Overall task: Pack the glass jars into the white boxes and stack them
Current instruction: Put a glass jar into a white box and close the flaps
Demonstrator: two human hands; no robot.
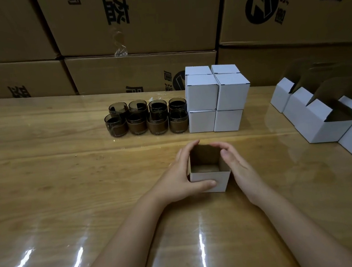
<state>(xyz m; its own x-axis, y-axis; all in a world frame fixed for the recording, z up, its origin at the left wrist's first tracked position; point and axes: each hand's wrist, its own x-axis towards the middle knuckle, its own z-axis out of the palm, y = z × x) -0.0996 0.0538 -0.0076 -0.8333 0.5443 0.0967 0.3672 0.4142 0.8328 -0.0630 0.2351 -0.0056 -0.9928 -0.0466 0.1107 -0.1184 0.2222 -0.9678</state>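
Note:
An open white box (209, 180) with a brown inside stands on the table in front of me, and nothing is in it. My left hand (181, 180) grips its left side, thumb across the front wall. My right hand (236, 164) lies against its right side with the fingers curled over the far rim. Behind it, several dark glass jars (147, 120) with brown bands stand in two rows. To their right, several shut white boxes (215, 99) are stacked two high.
Several open white boxes (318, 120) with raised flaps sit at the table's right edge. Large brown cartons (136, 30) form a wall along the back. The wooden table (57, 175) has a glossy clear cover.

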